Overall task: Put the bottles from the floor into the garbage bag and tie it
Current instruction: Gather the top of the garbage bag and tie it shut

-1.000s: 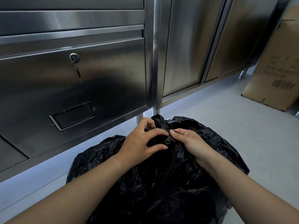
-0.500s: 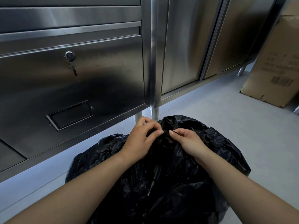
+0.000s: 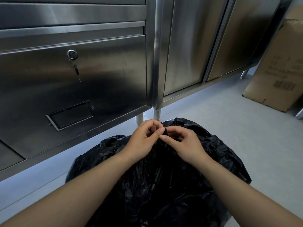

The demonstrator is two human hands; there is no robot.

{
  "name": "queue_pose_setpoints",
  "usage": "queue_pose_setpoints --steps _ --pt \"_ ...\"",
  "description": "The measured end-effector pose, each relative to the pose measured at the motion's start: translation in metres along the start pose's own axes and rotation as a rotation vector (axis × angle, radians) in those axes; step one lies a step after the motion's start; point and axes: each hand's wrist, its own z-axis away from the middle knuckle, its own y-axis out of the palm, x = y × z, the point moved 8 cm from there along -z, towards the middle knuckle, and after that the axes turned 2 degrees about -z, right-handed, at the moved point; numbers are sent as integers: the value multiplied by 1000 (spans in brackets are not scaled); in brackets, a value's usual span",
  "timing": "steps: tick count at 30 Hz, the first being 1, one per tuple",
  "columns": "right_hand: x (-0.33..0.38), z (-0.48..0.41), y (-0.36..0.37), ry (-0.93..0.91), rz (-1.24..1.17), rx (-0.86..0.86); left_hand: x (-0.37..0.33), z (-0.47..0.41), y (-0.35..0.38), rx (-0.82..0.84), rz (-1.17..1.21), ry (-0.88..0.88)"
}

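One black garbage bag (image 3: pixel 213 153) in shot. Two hands at it: left hand (image 3: pixel 142 141), right hand (image 3: pixel 183 145). One cardboard box (image 3: pixel 278 71) far right. On the steel cabinets I count one lock (image 3: pixel 72 54), one dangling key (image 3: pixel 76 71), one label frame (image 3: pixel 70 114), two tall doors, the nearer door (image 3: pixel 185 46) and the farther door (image 3: pixel 237 38), and three round legs (image 3: pixel 156 114) underneath.

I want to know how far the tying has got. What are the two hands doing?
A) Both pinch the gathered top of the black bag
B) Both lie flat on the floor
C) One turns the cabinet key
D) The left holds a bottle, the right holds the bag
A: the left hand and the right hand meet at the bunched neck of the garbage bag, each pinching the black plastic.
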Motion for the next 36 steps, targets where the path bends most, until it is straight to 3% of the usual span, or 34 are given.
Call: queue_pose_setpoints --steps 5,13,17,21,25,31,36 --pt "-4 -6 -4 11 -92 -80 3 1 -6 22 -70 -26" --pt "-16 -4 -9 42 -102 -100 18 1 -9 235 -323 -125" --pt "-13 -3 -6 43 -124 -67 22 5 -4 214 -240 -152" --pt "-9 -2 -9 20 -104 -66 12 7 1 174 -145 -57" --pt "-14 -7 -18 51 -125 -130 8 3 -1 111 -183 -31" --pt "-48 6 -40 232 -170 -167 32 7 -19 193 -357 -137" --pt "-57 17 -74 270 -159 -270 51 9 -41 127 -245 -235"
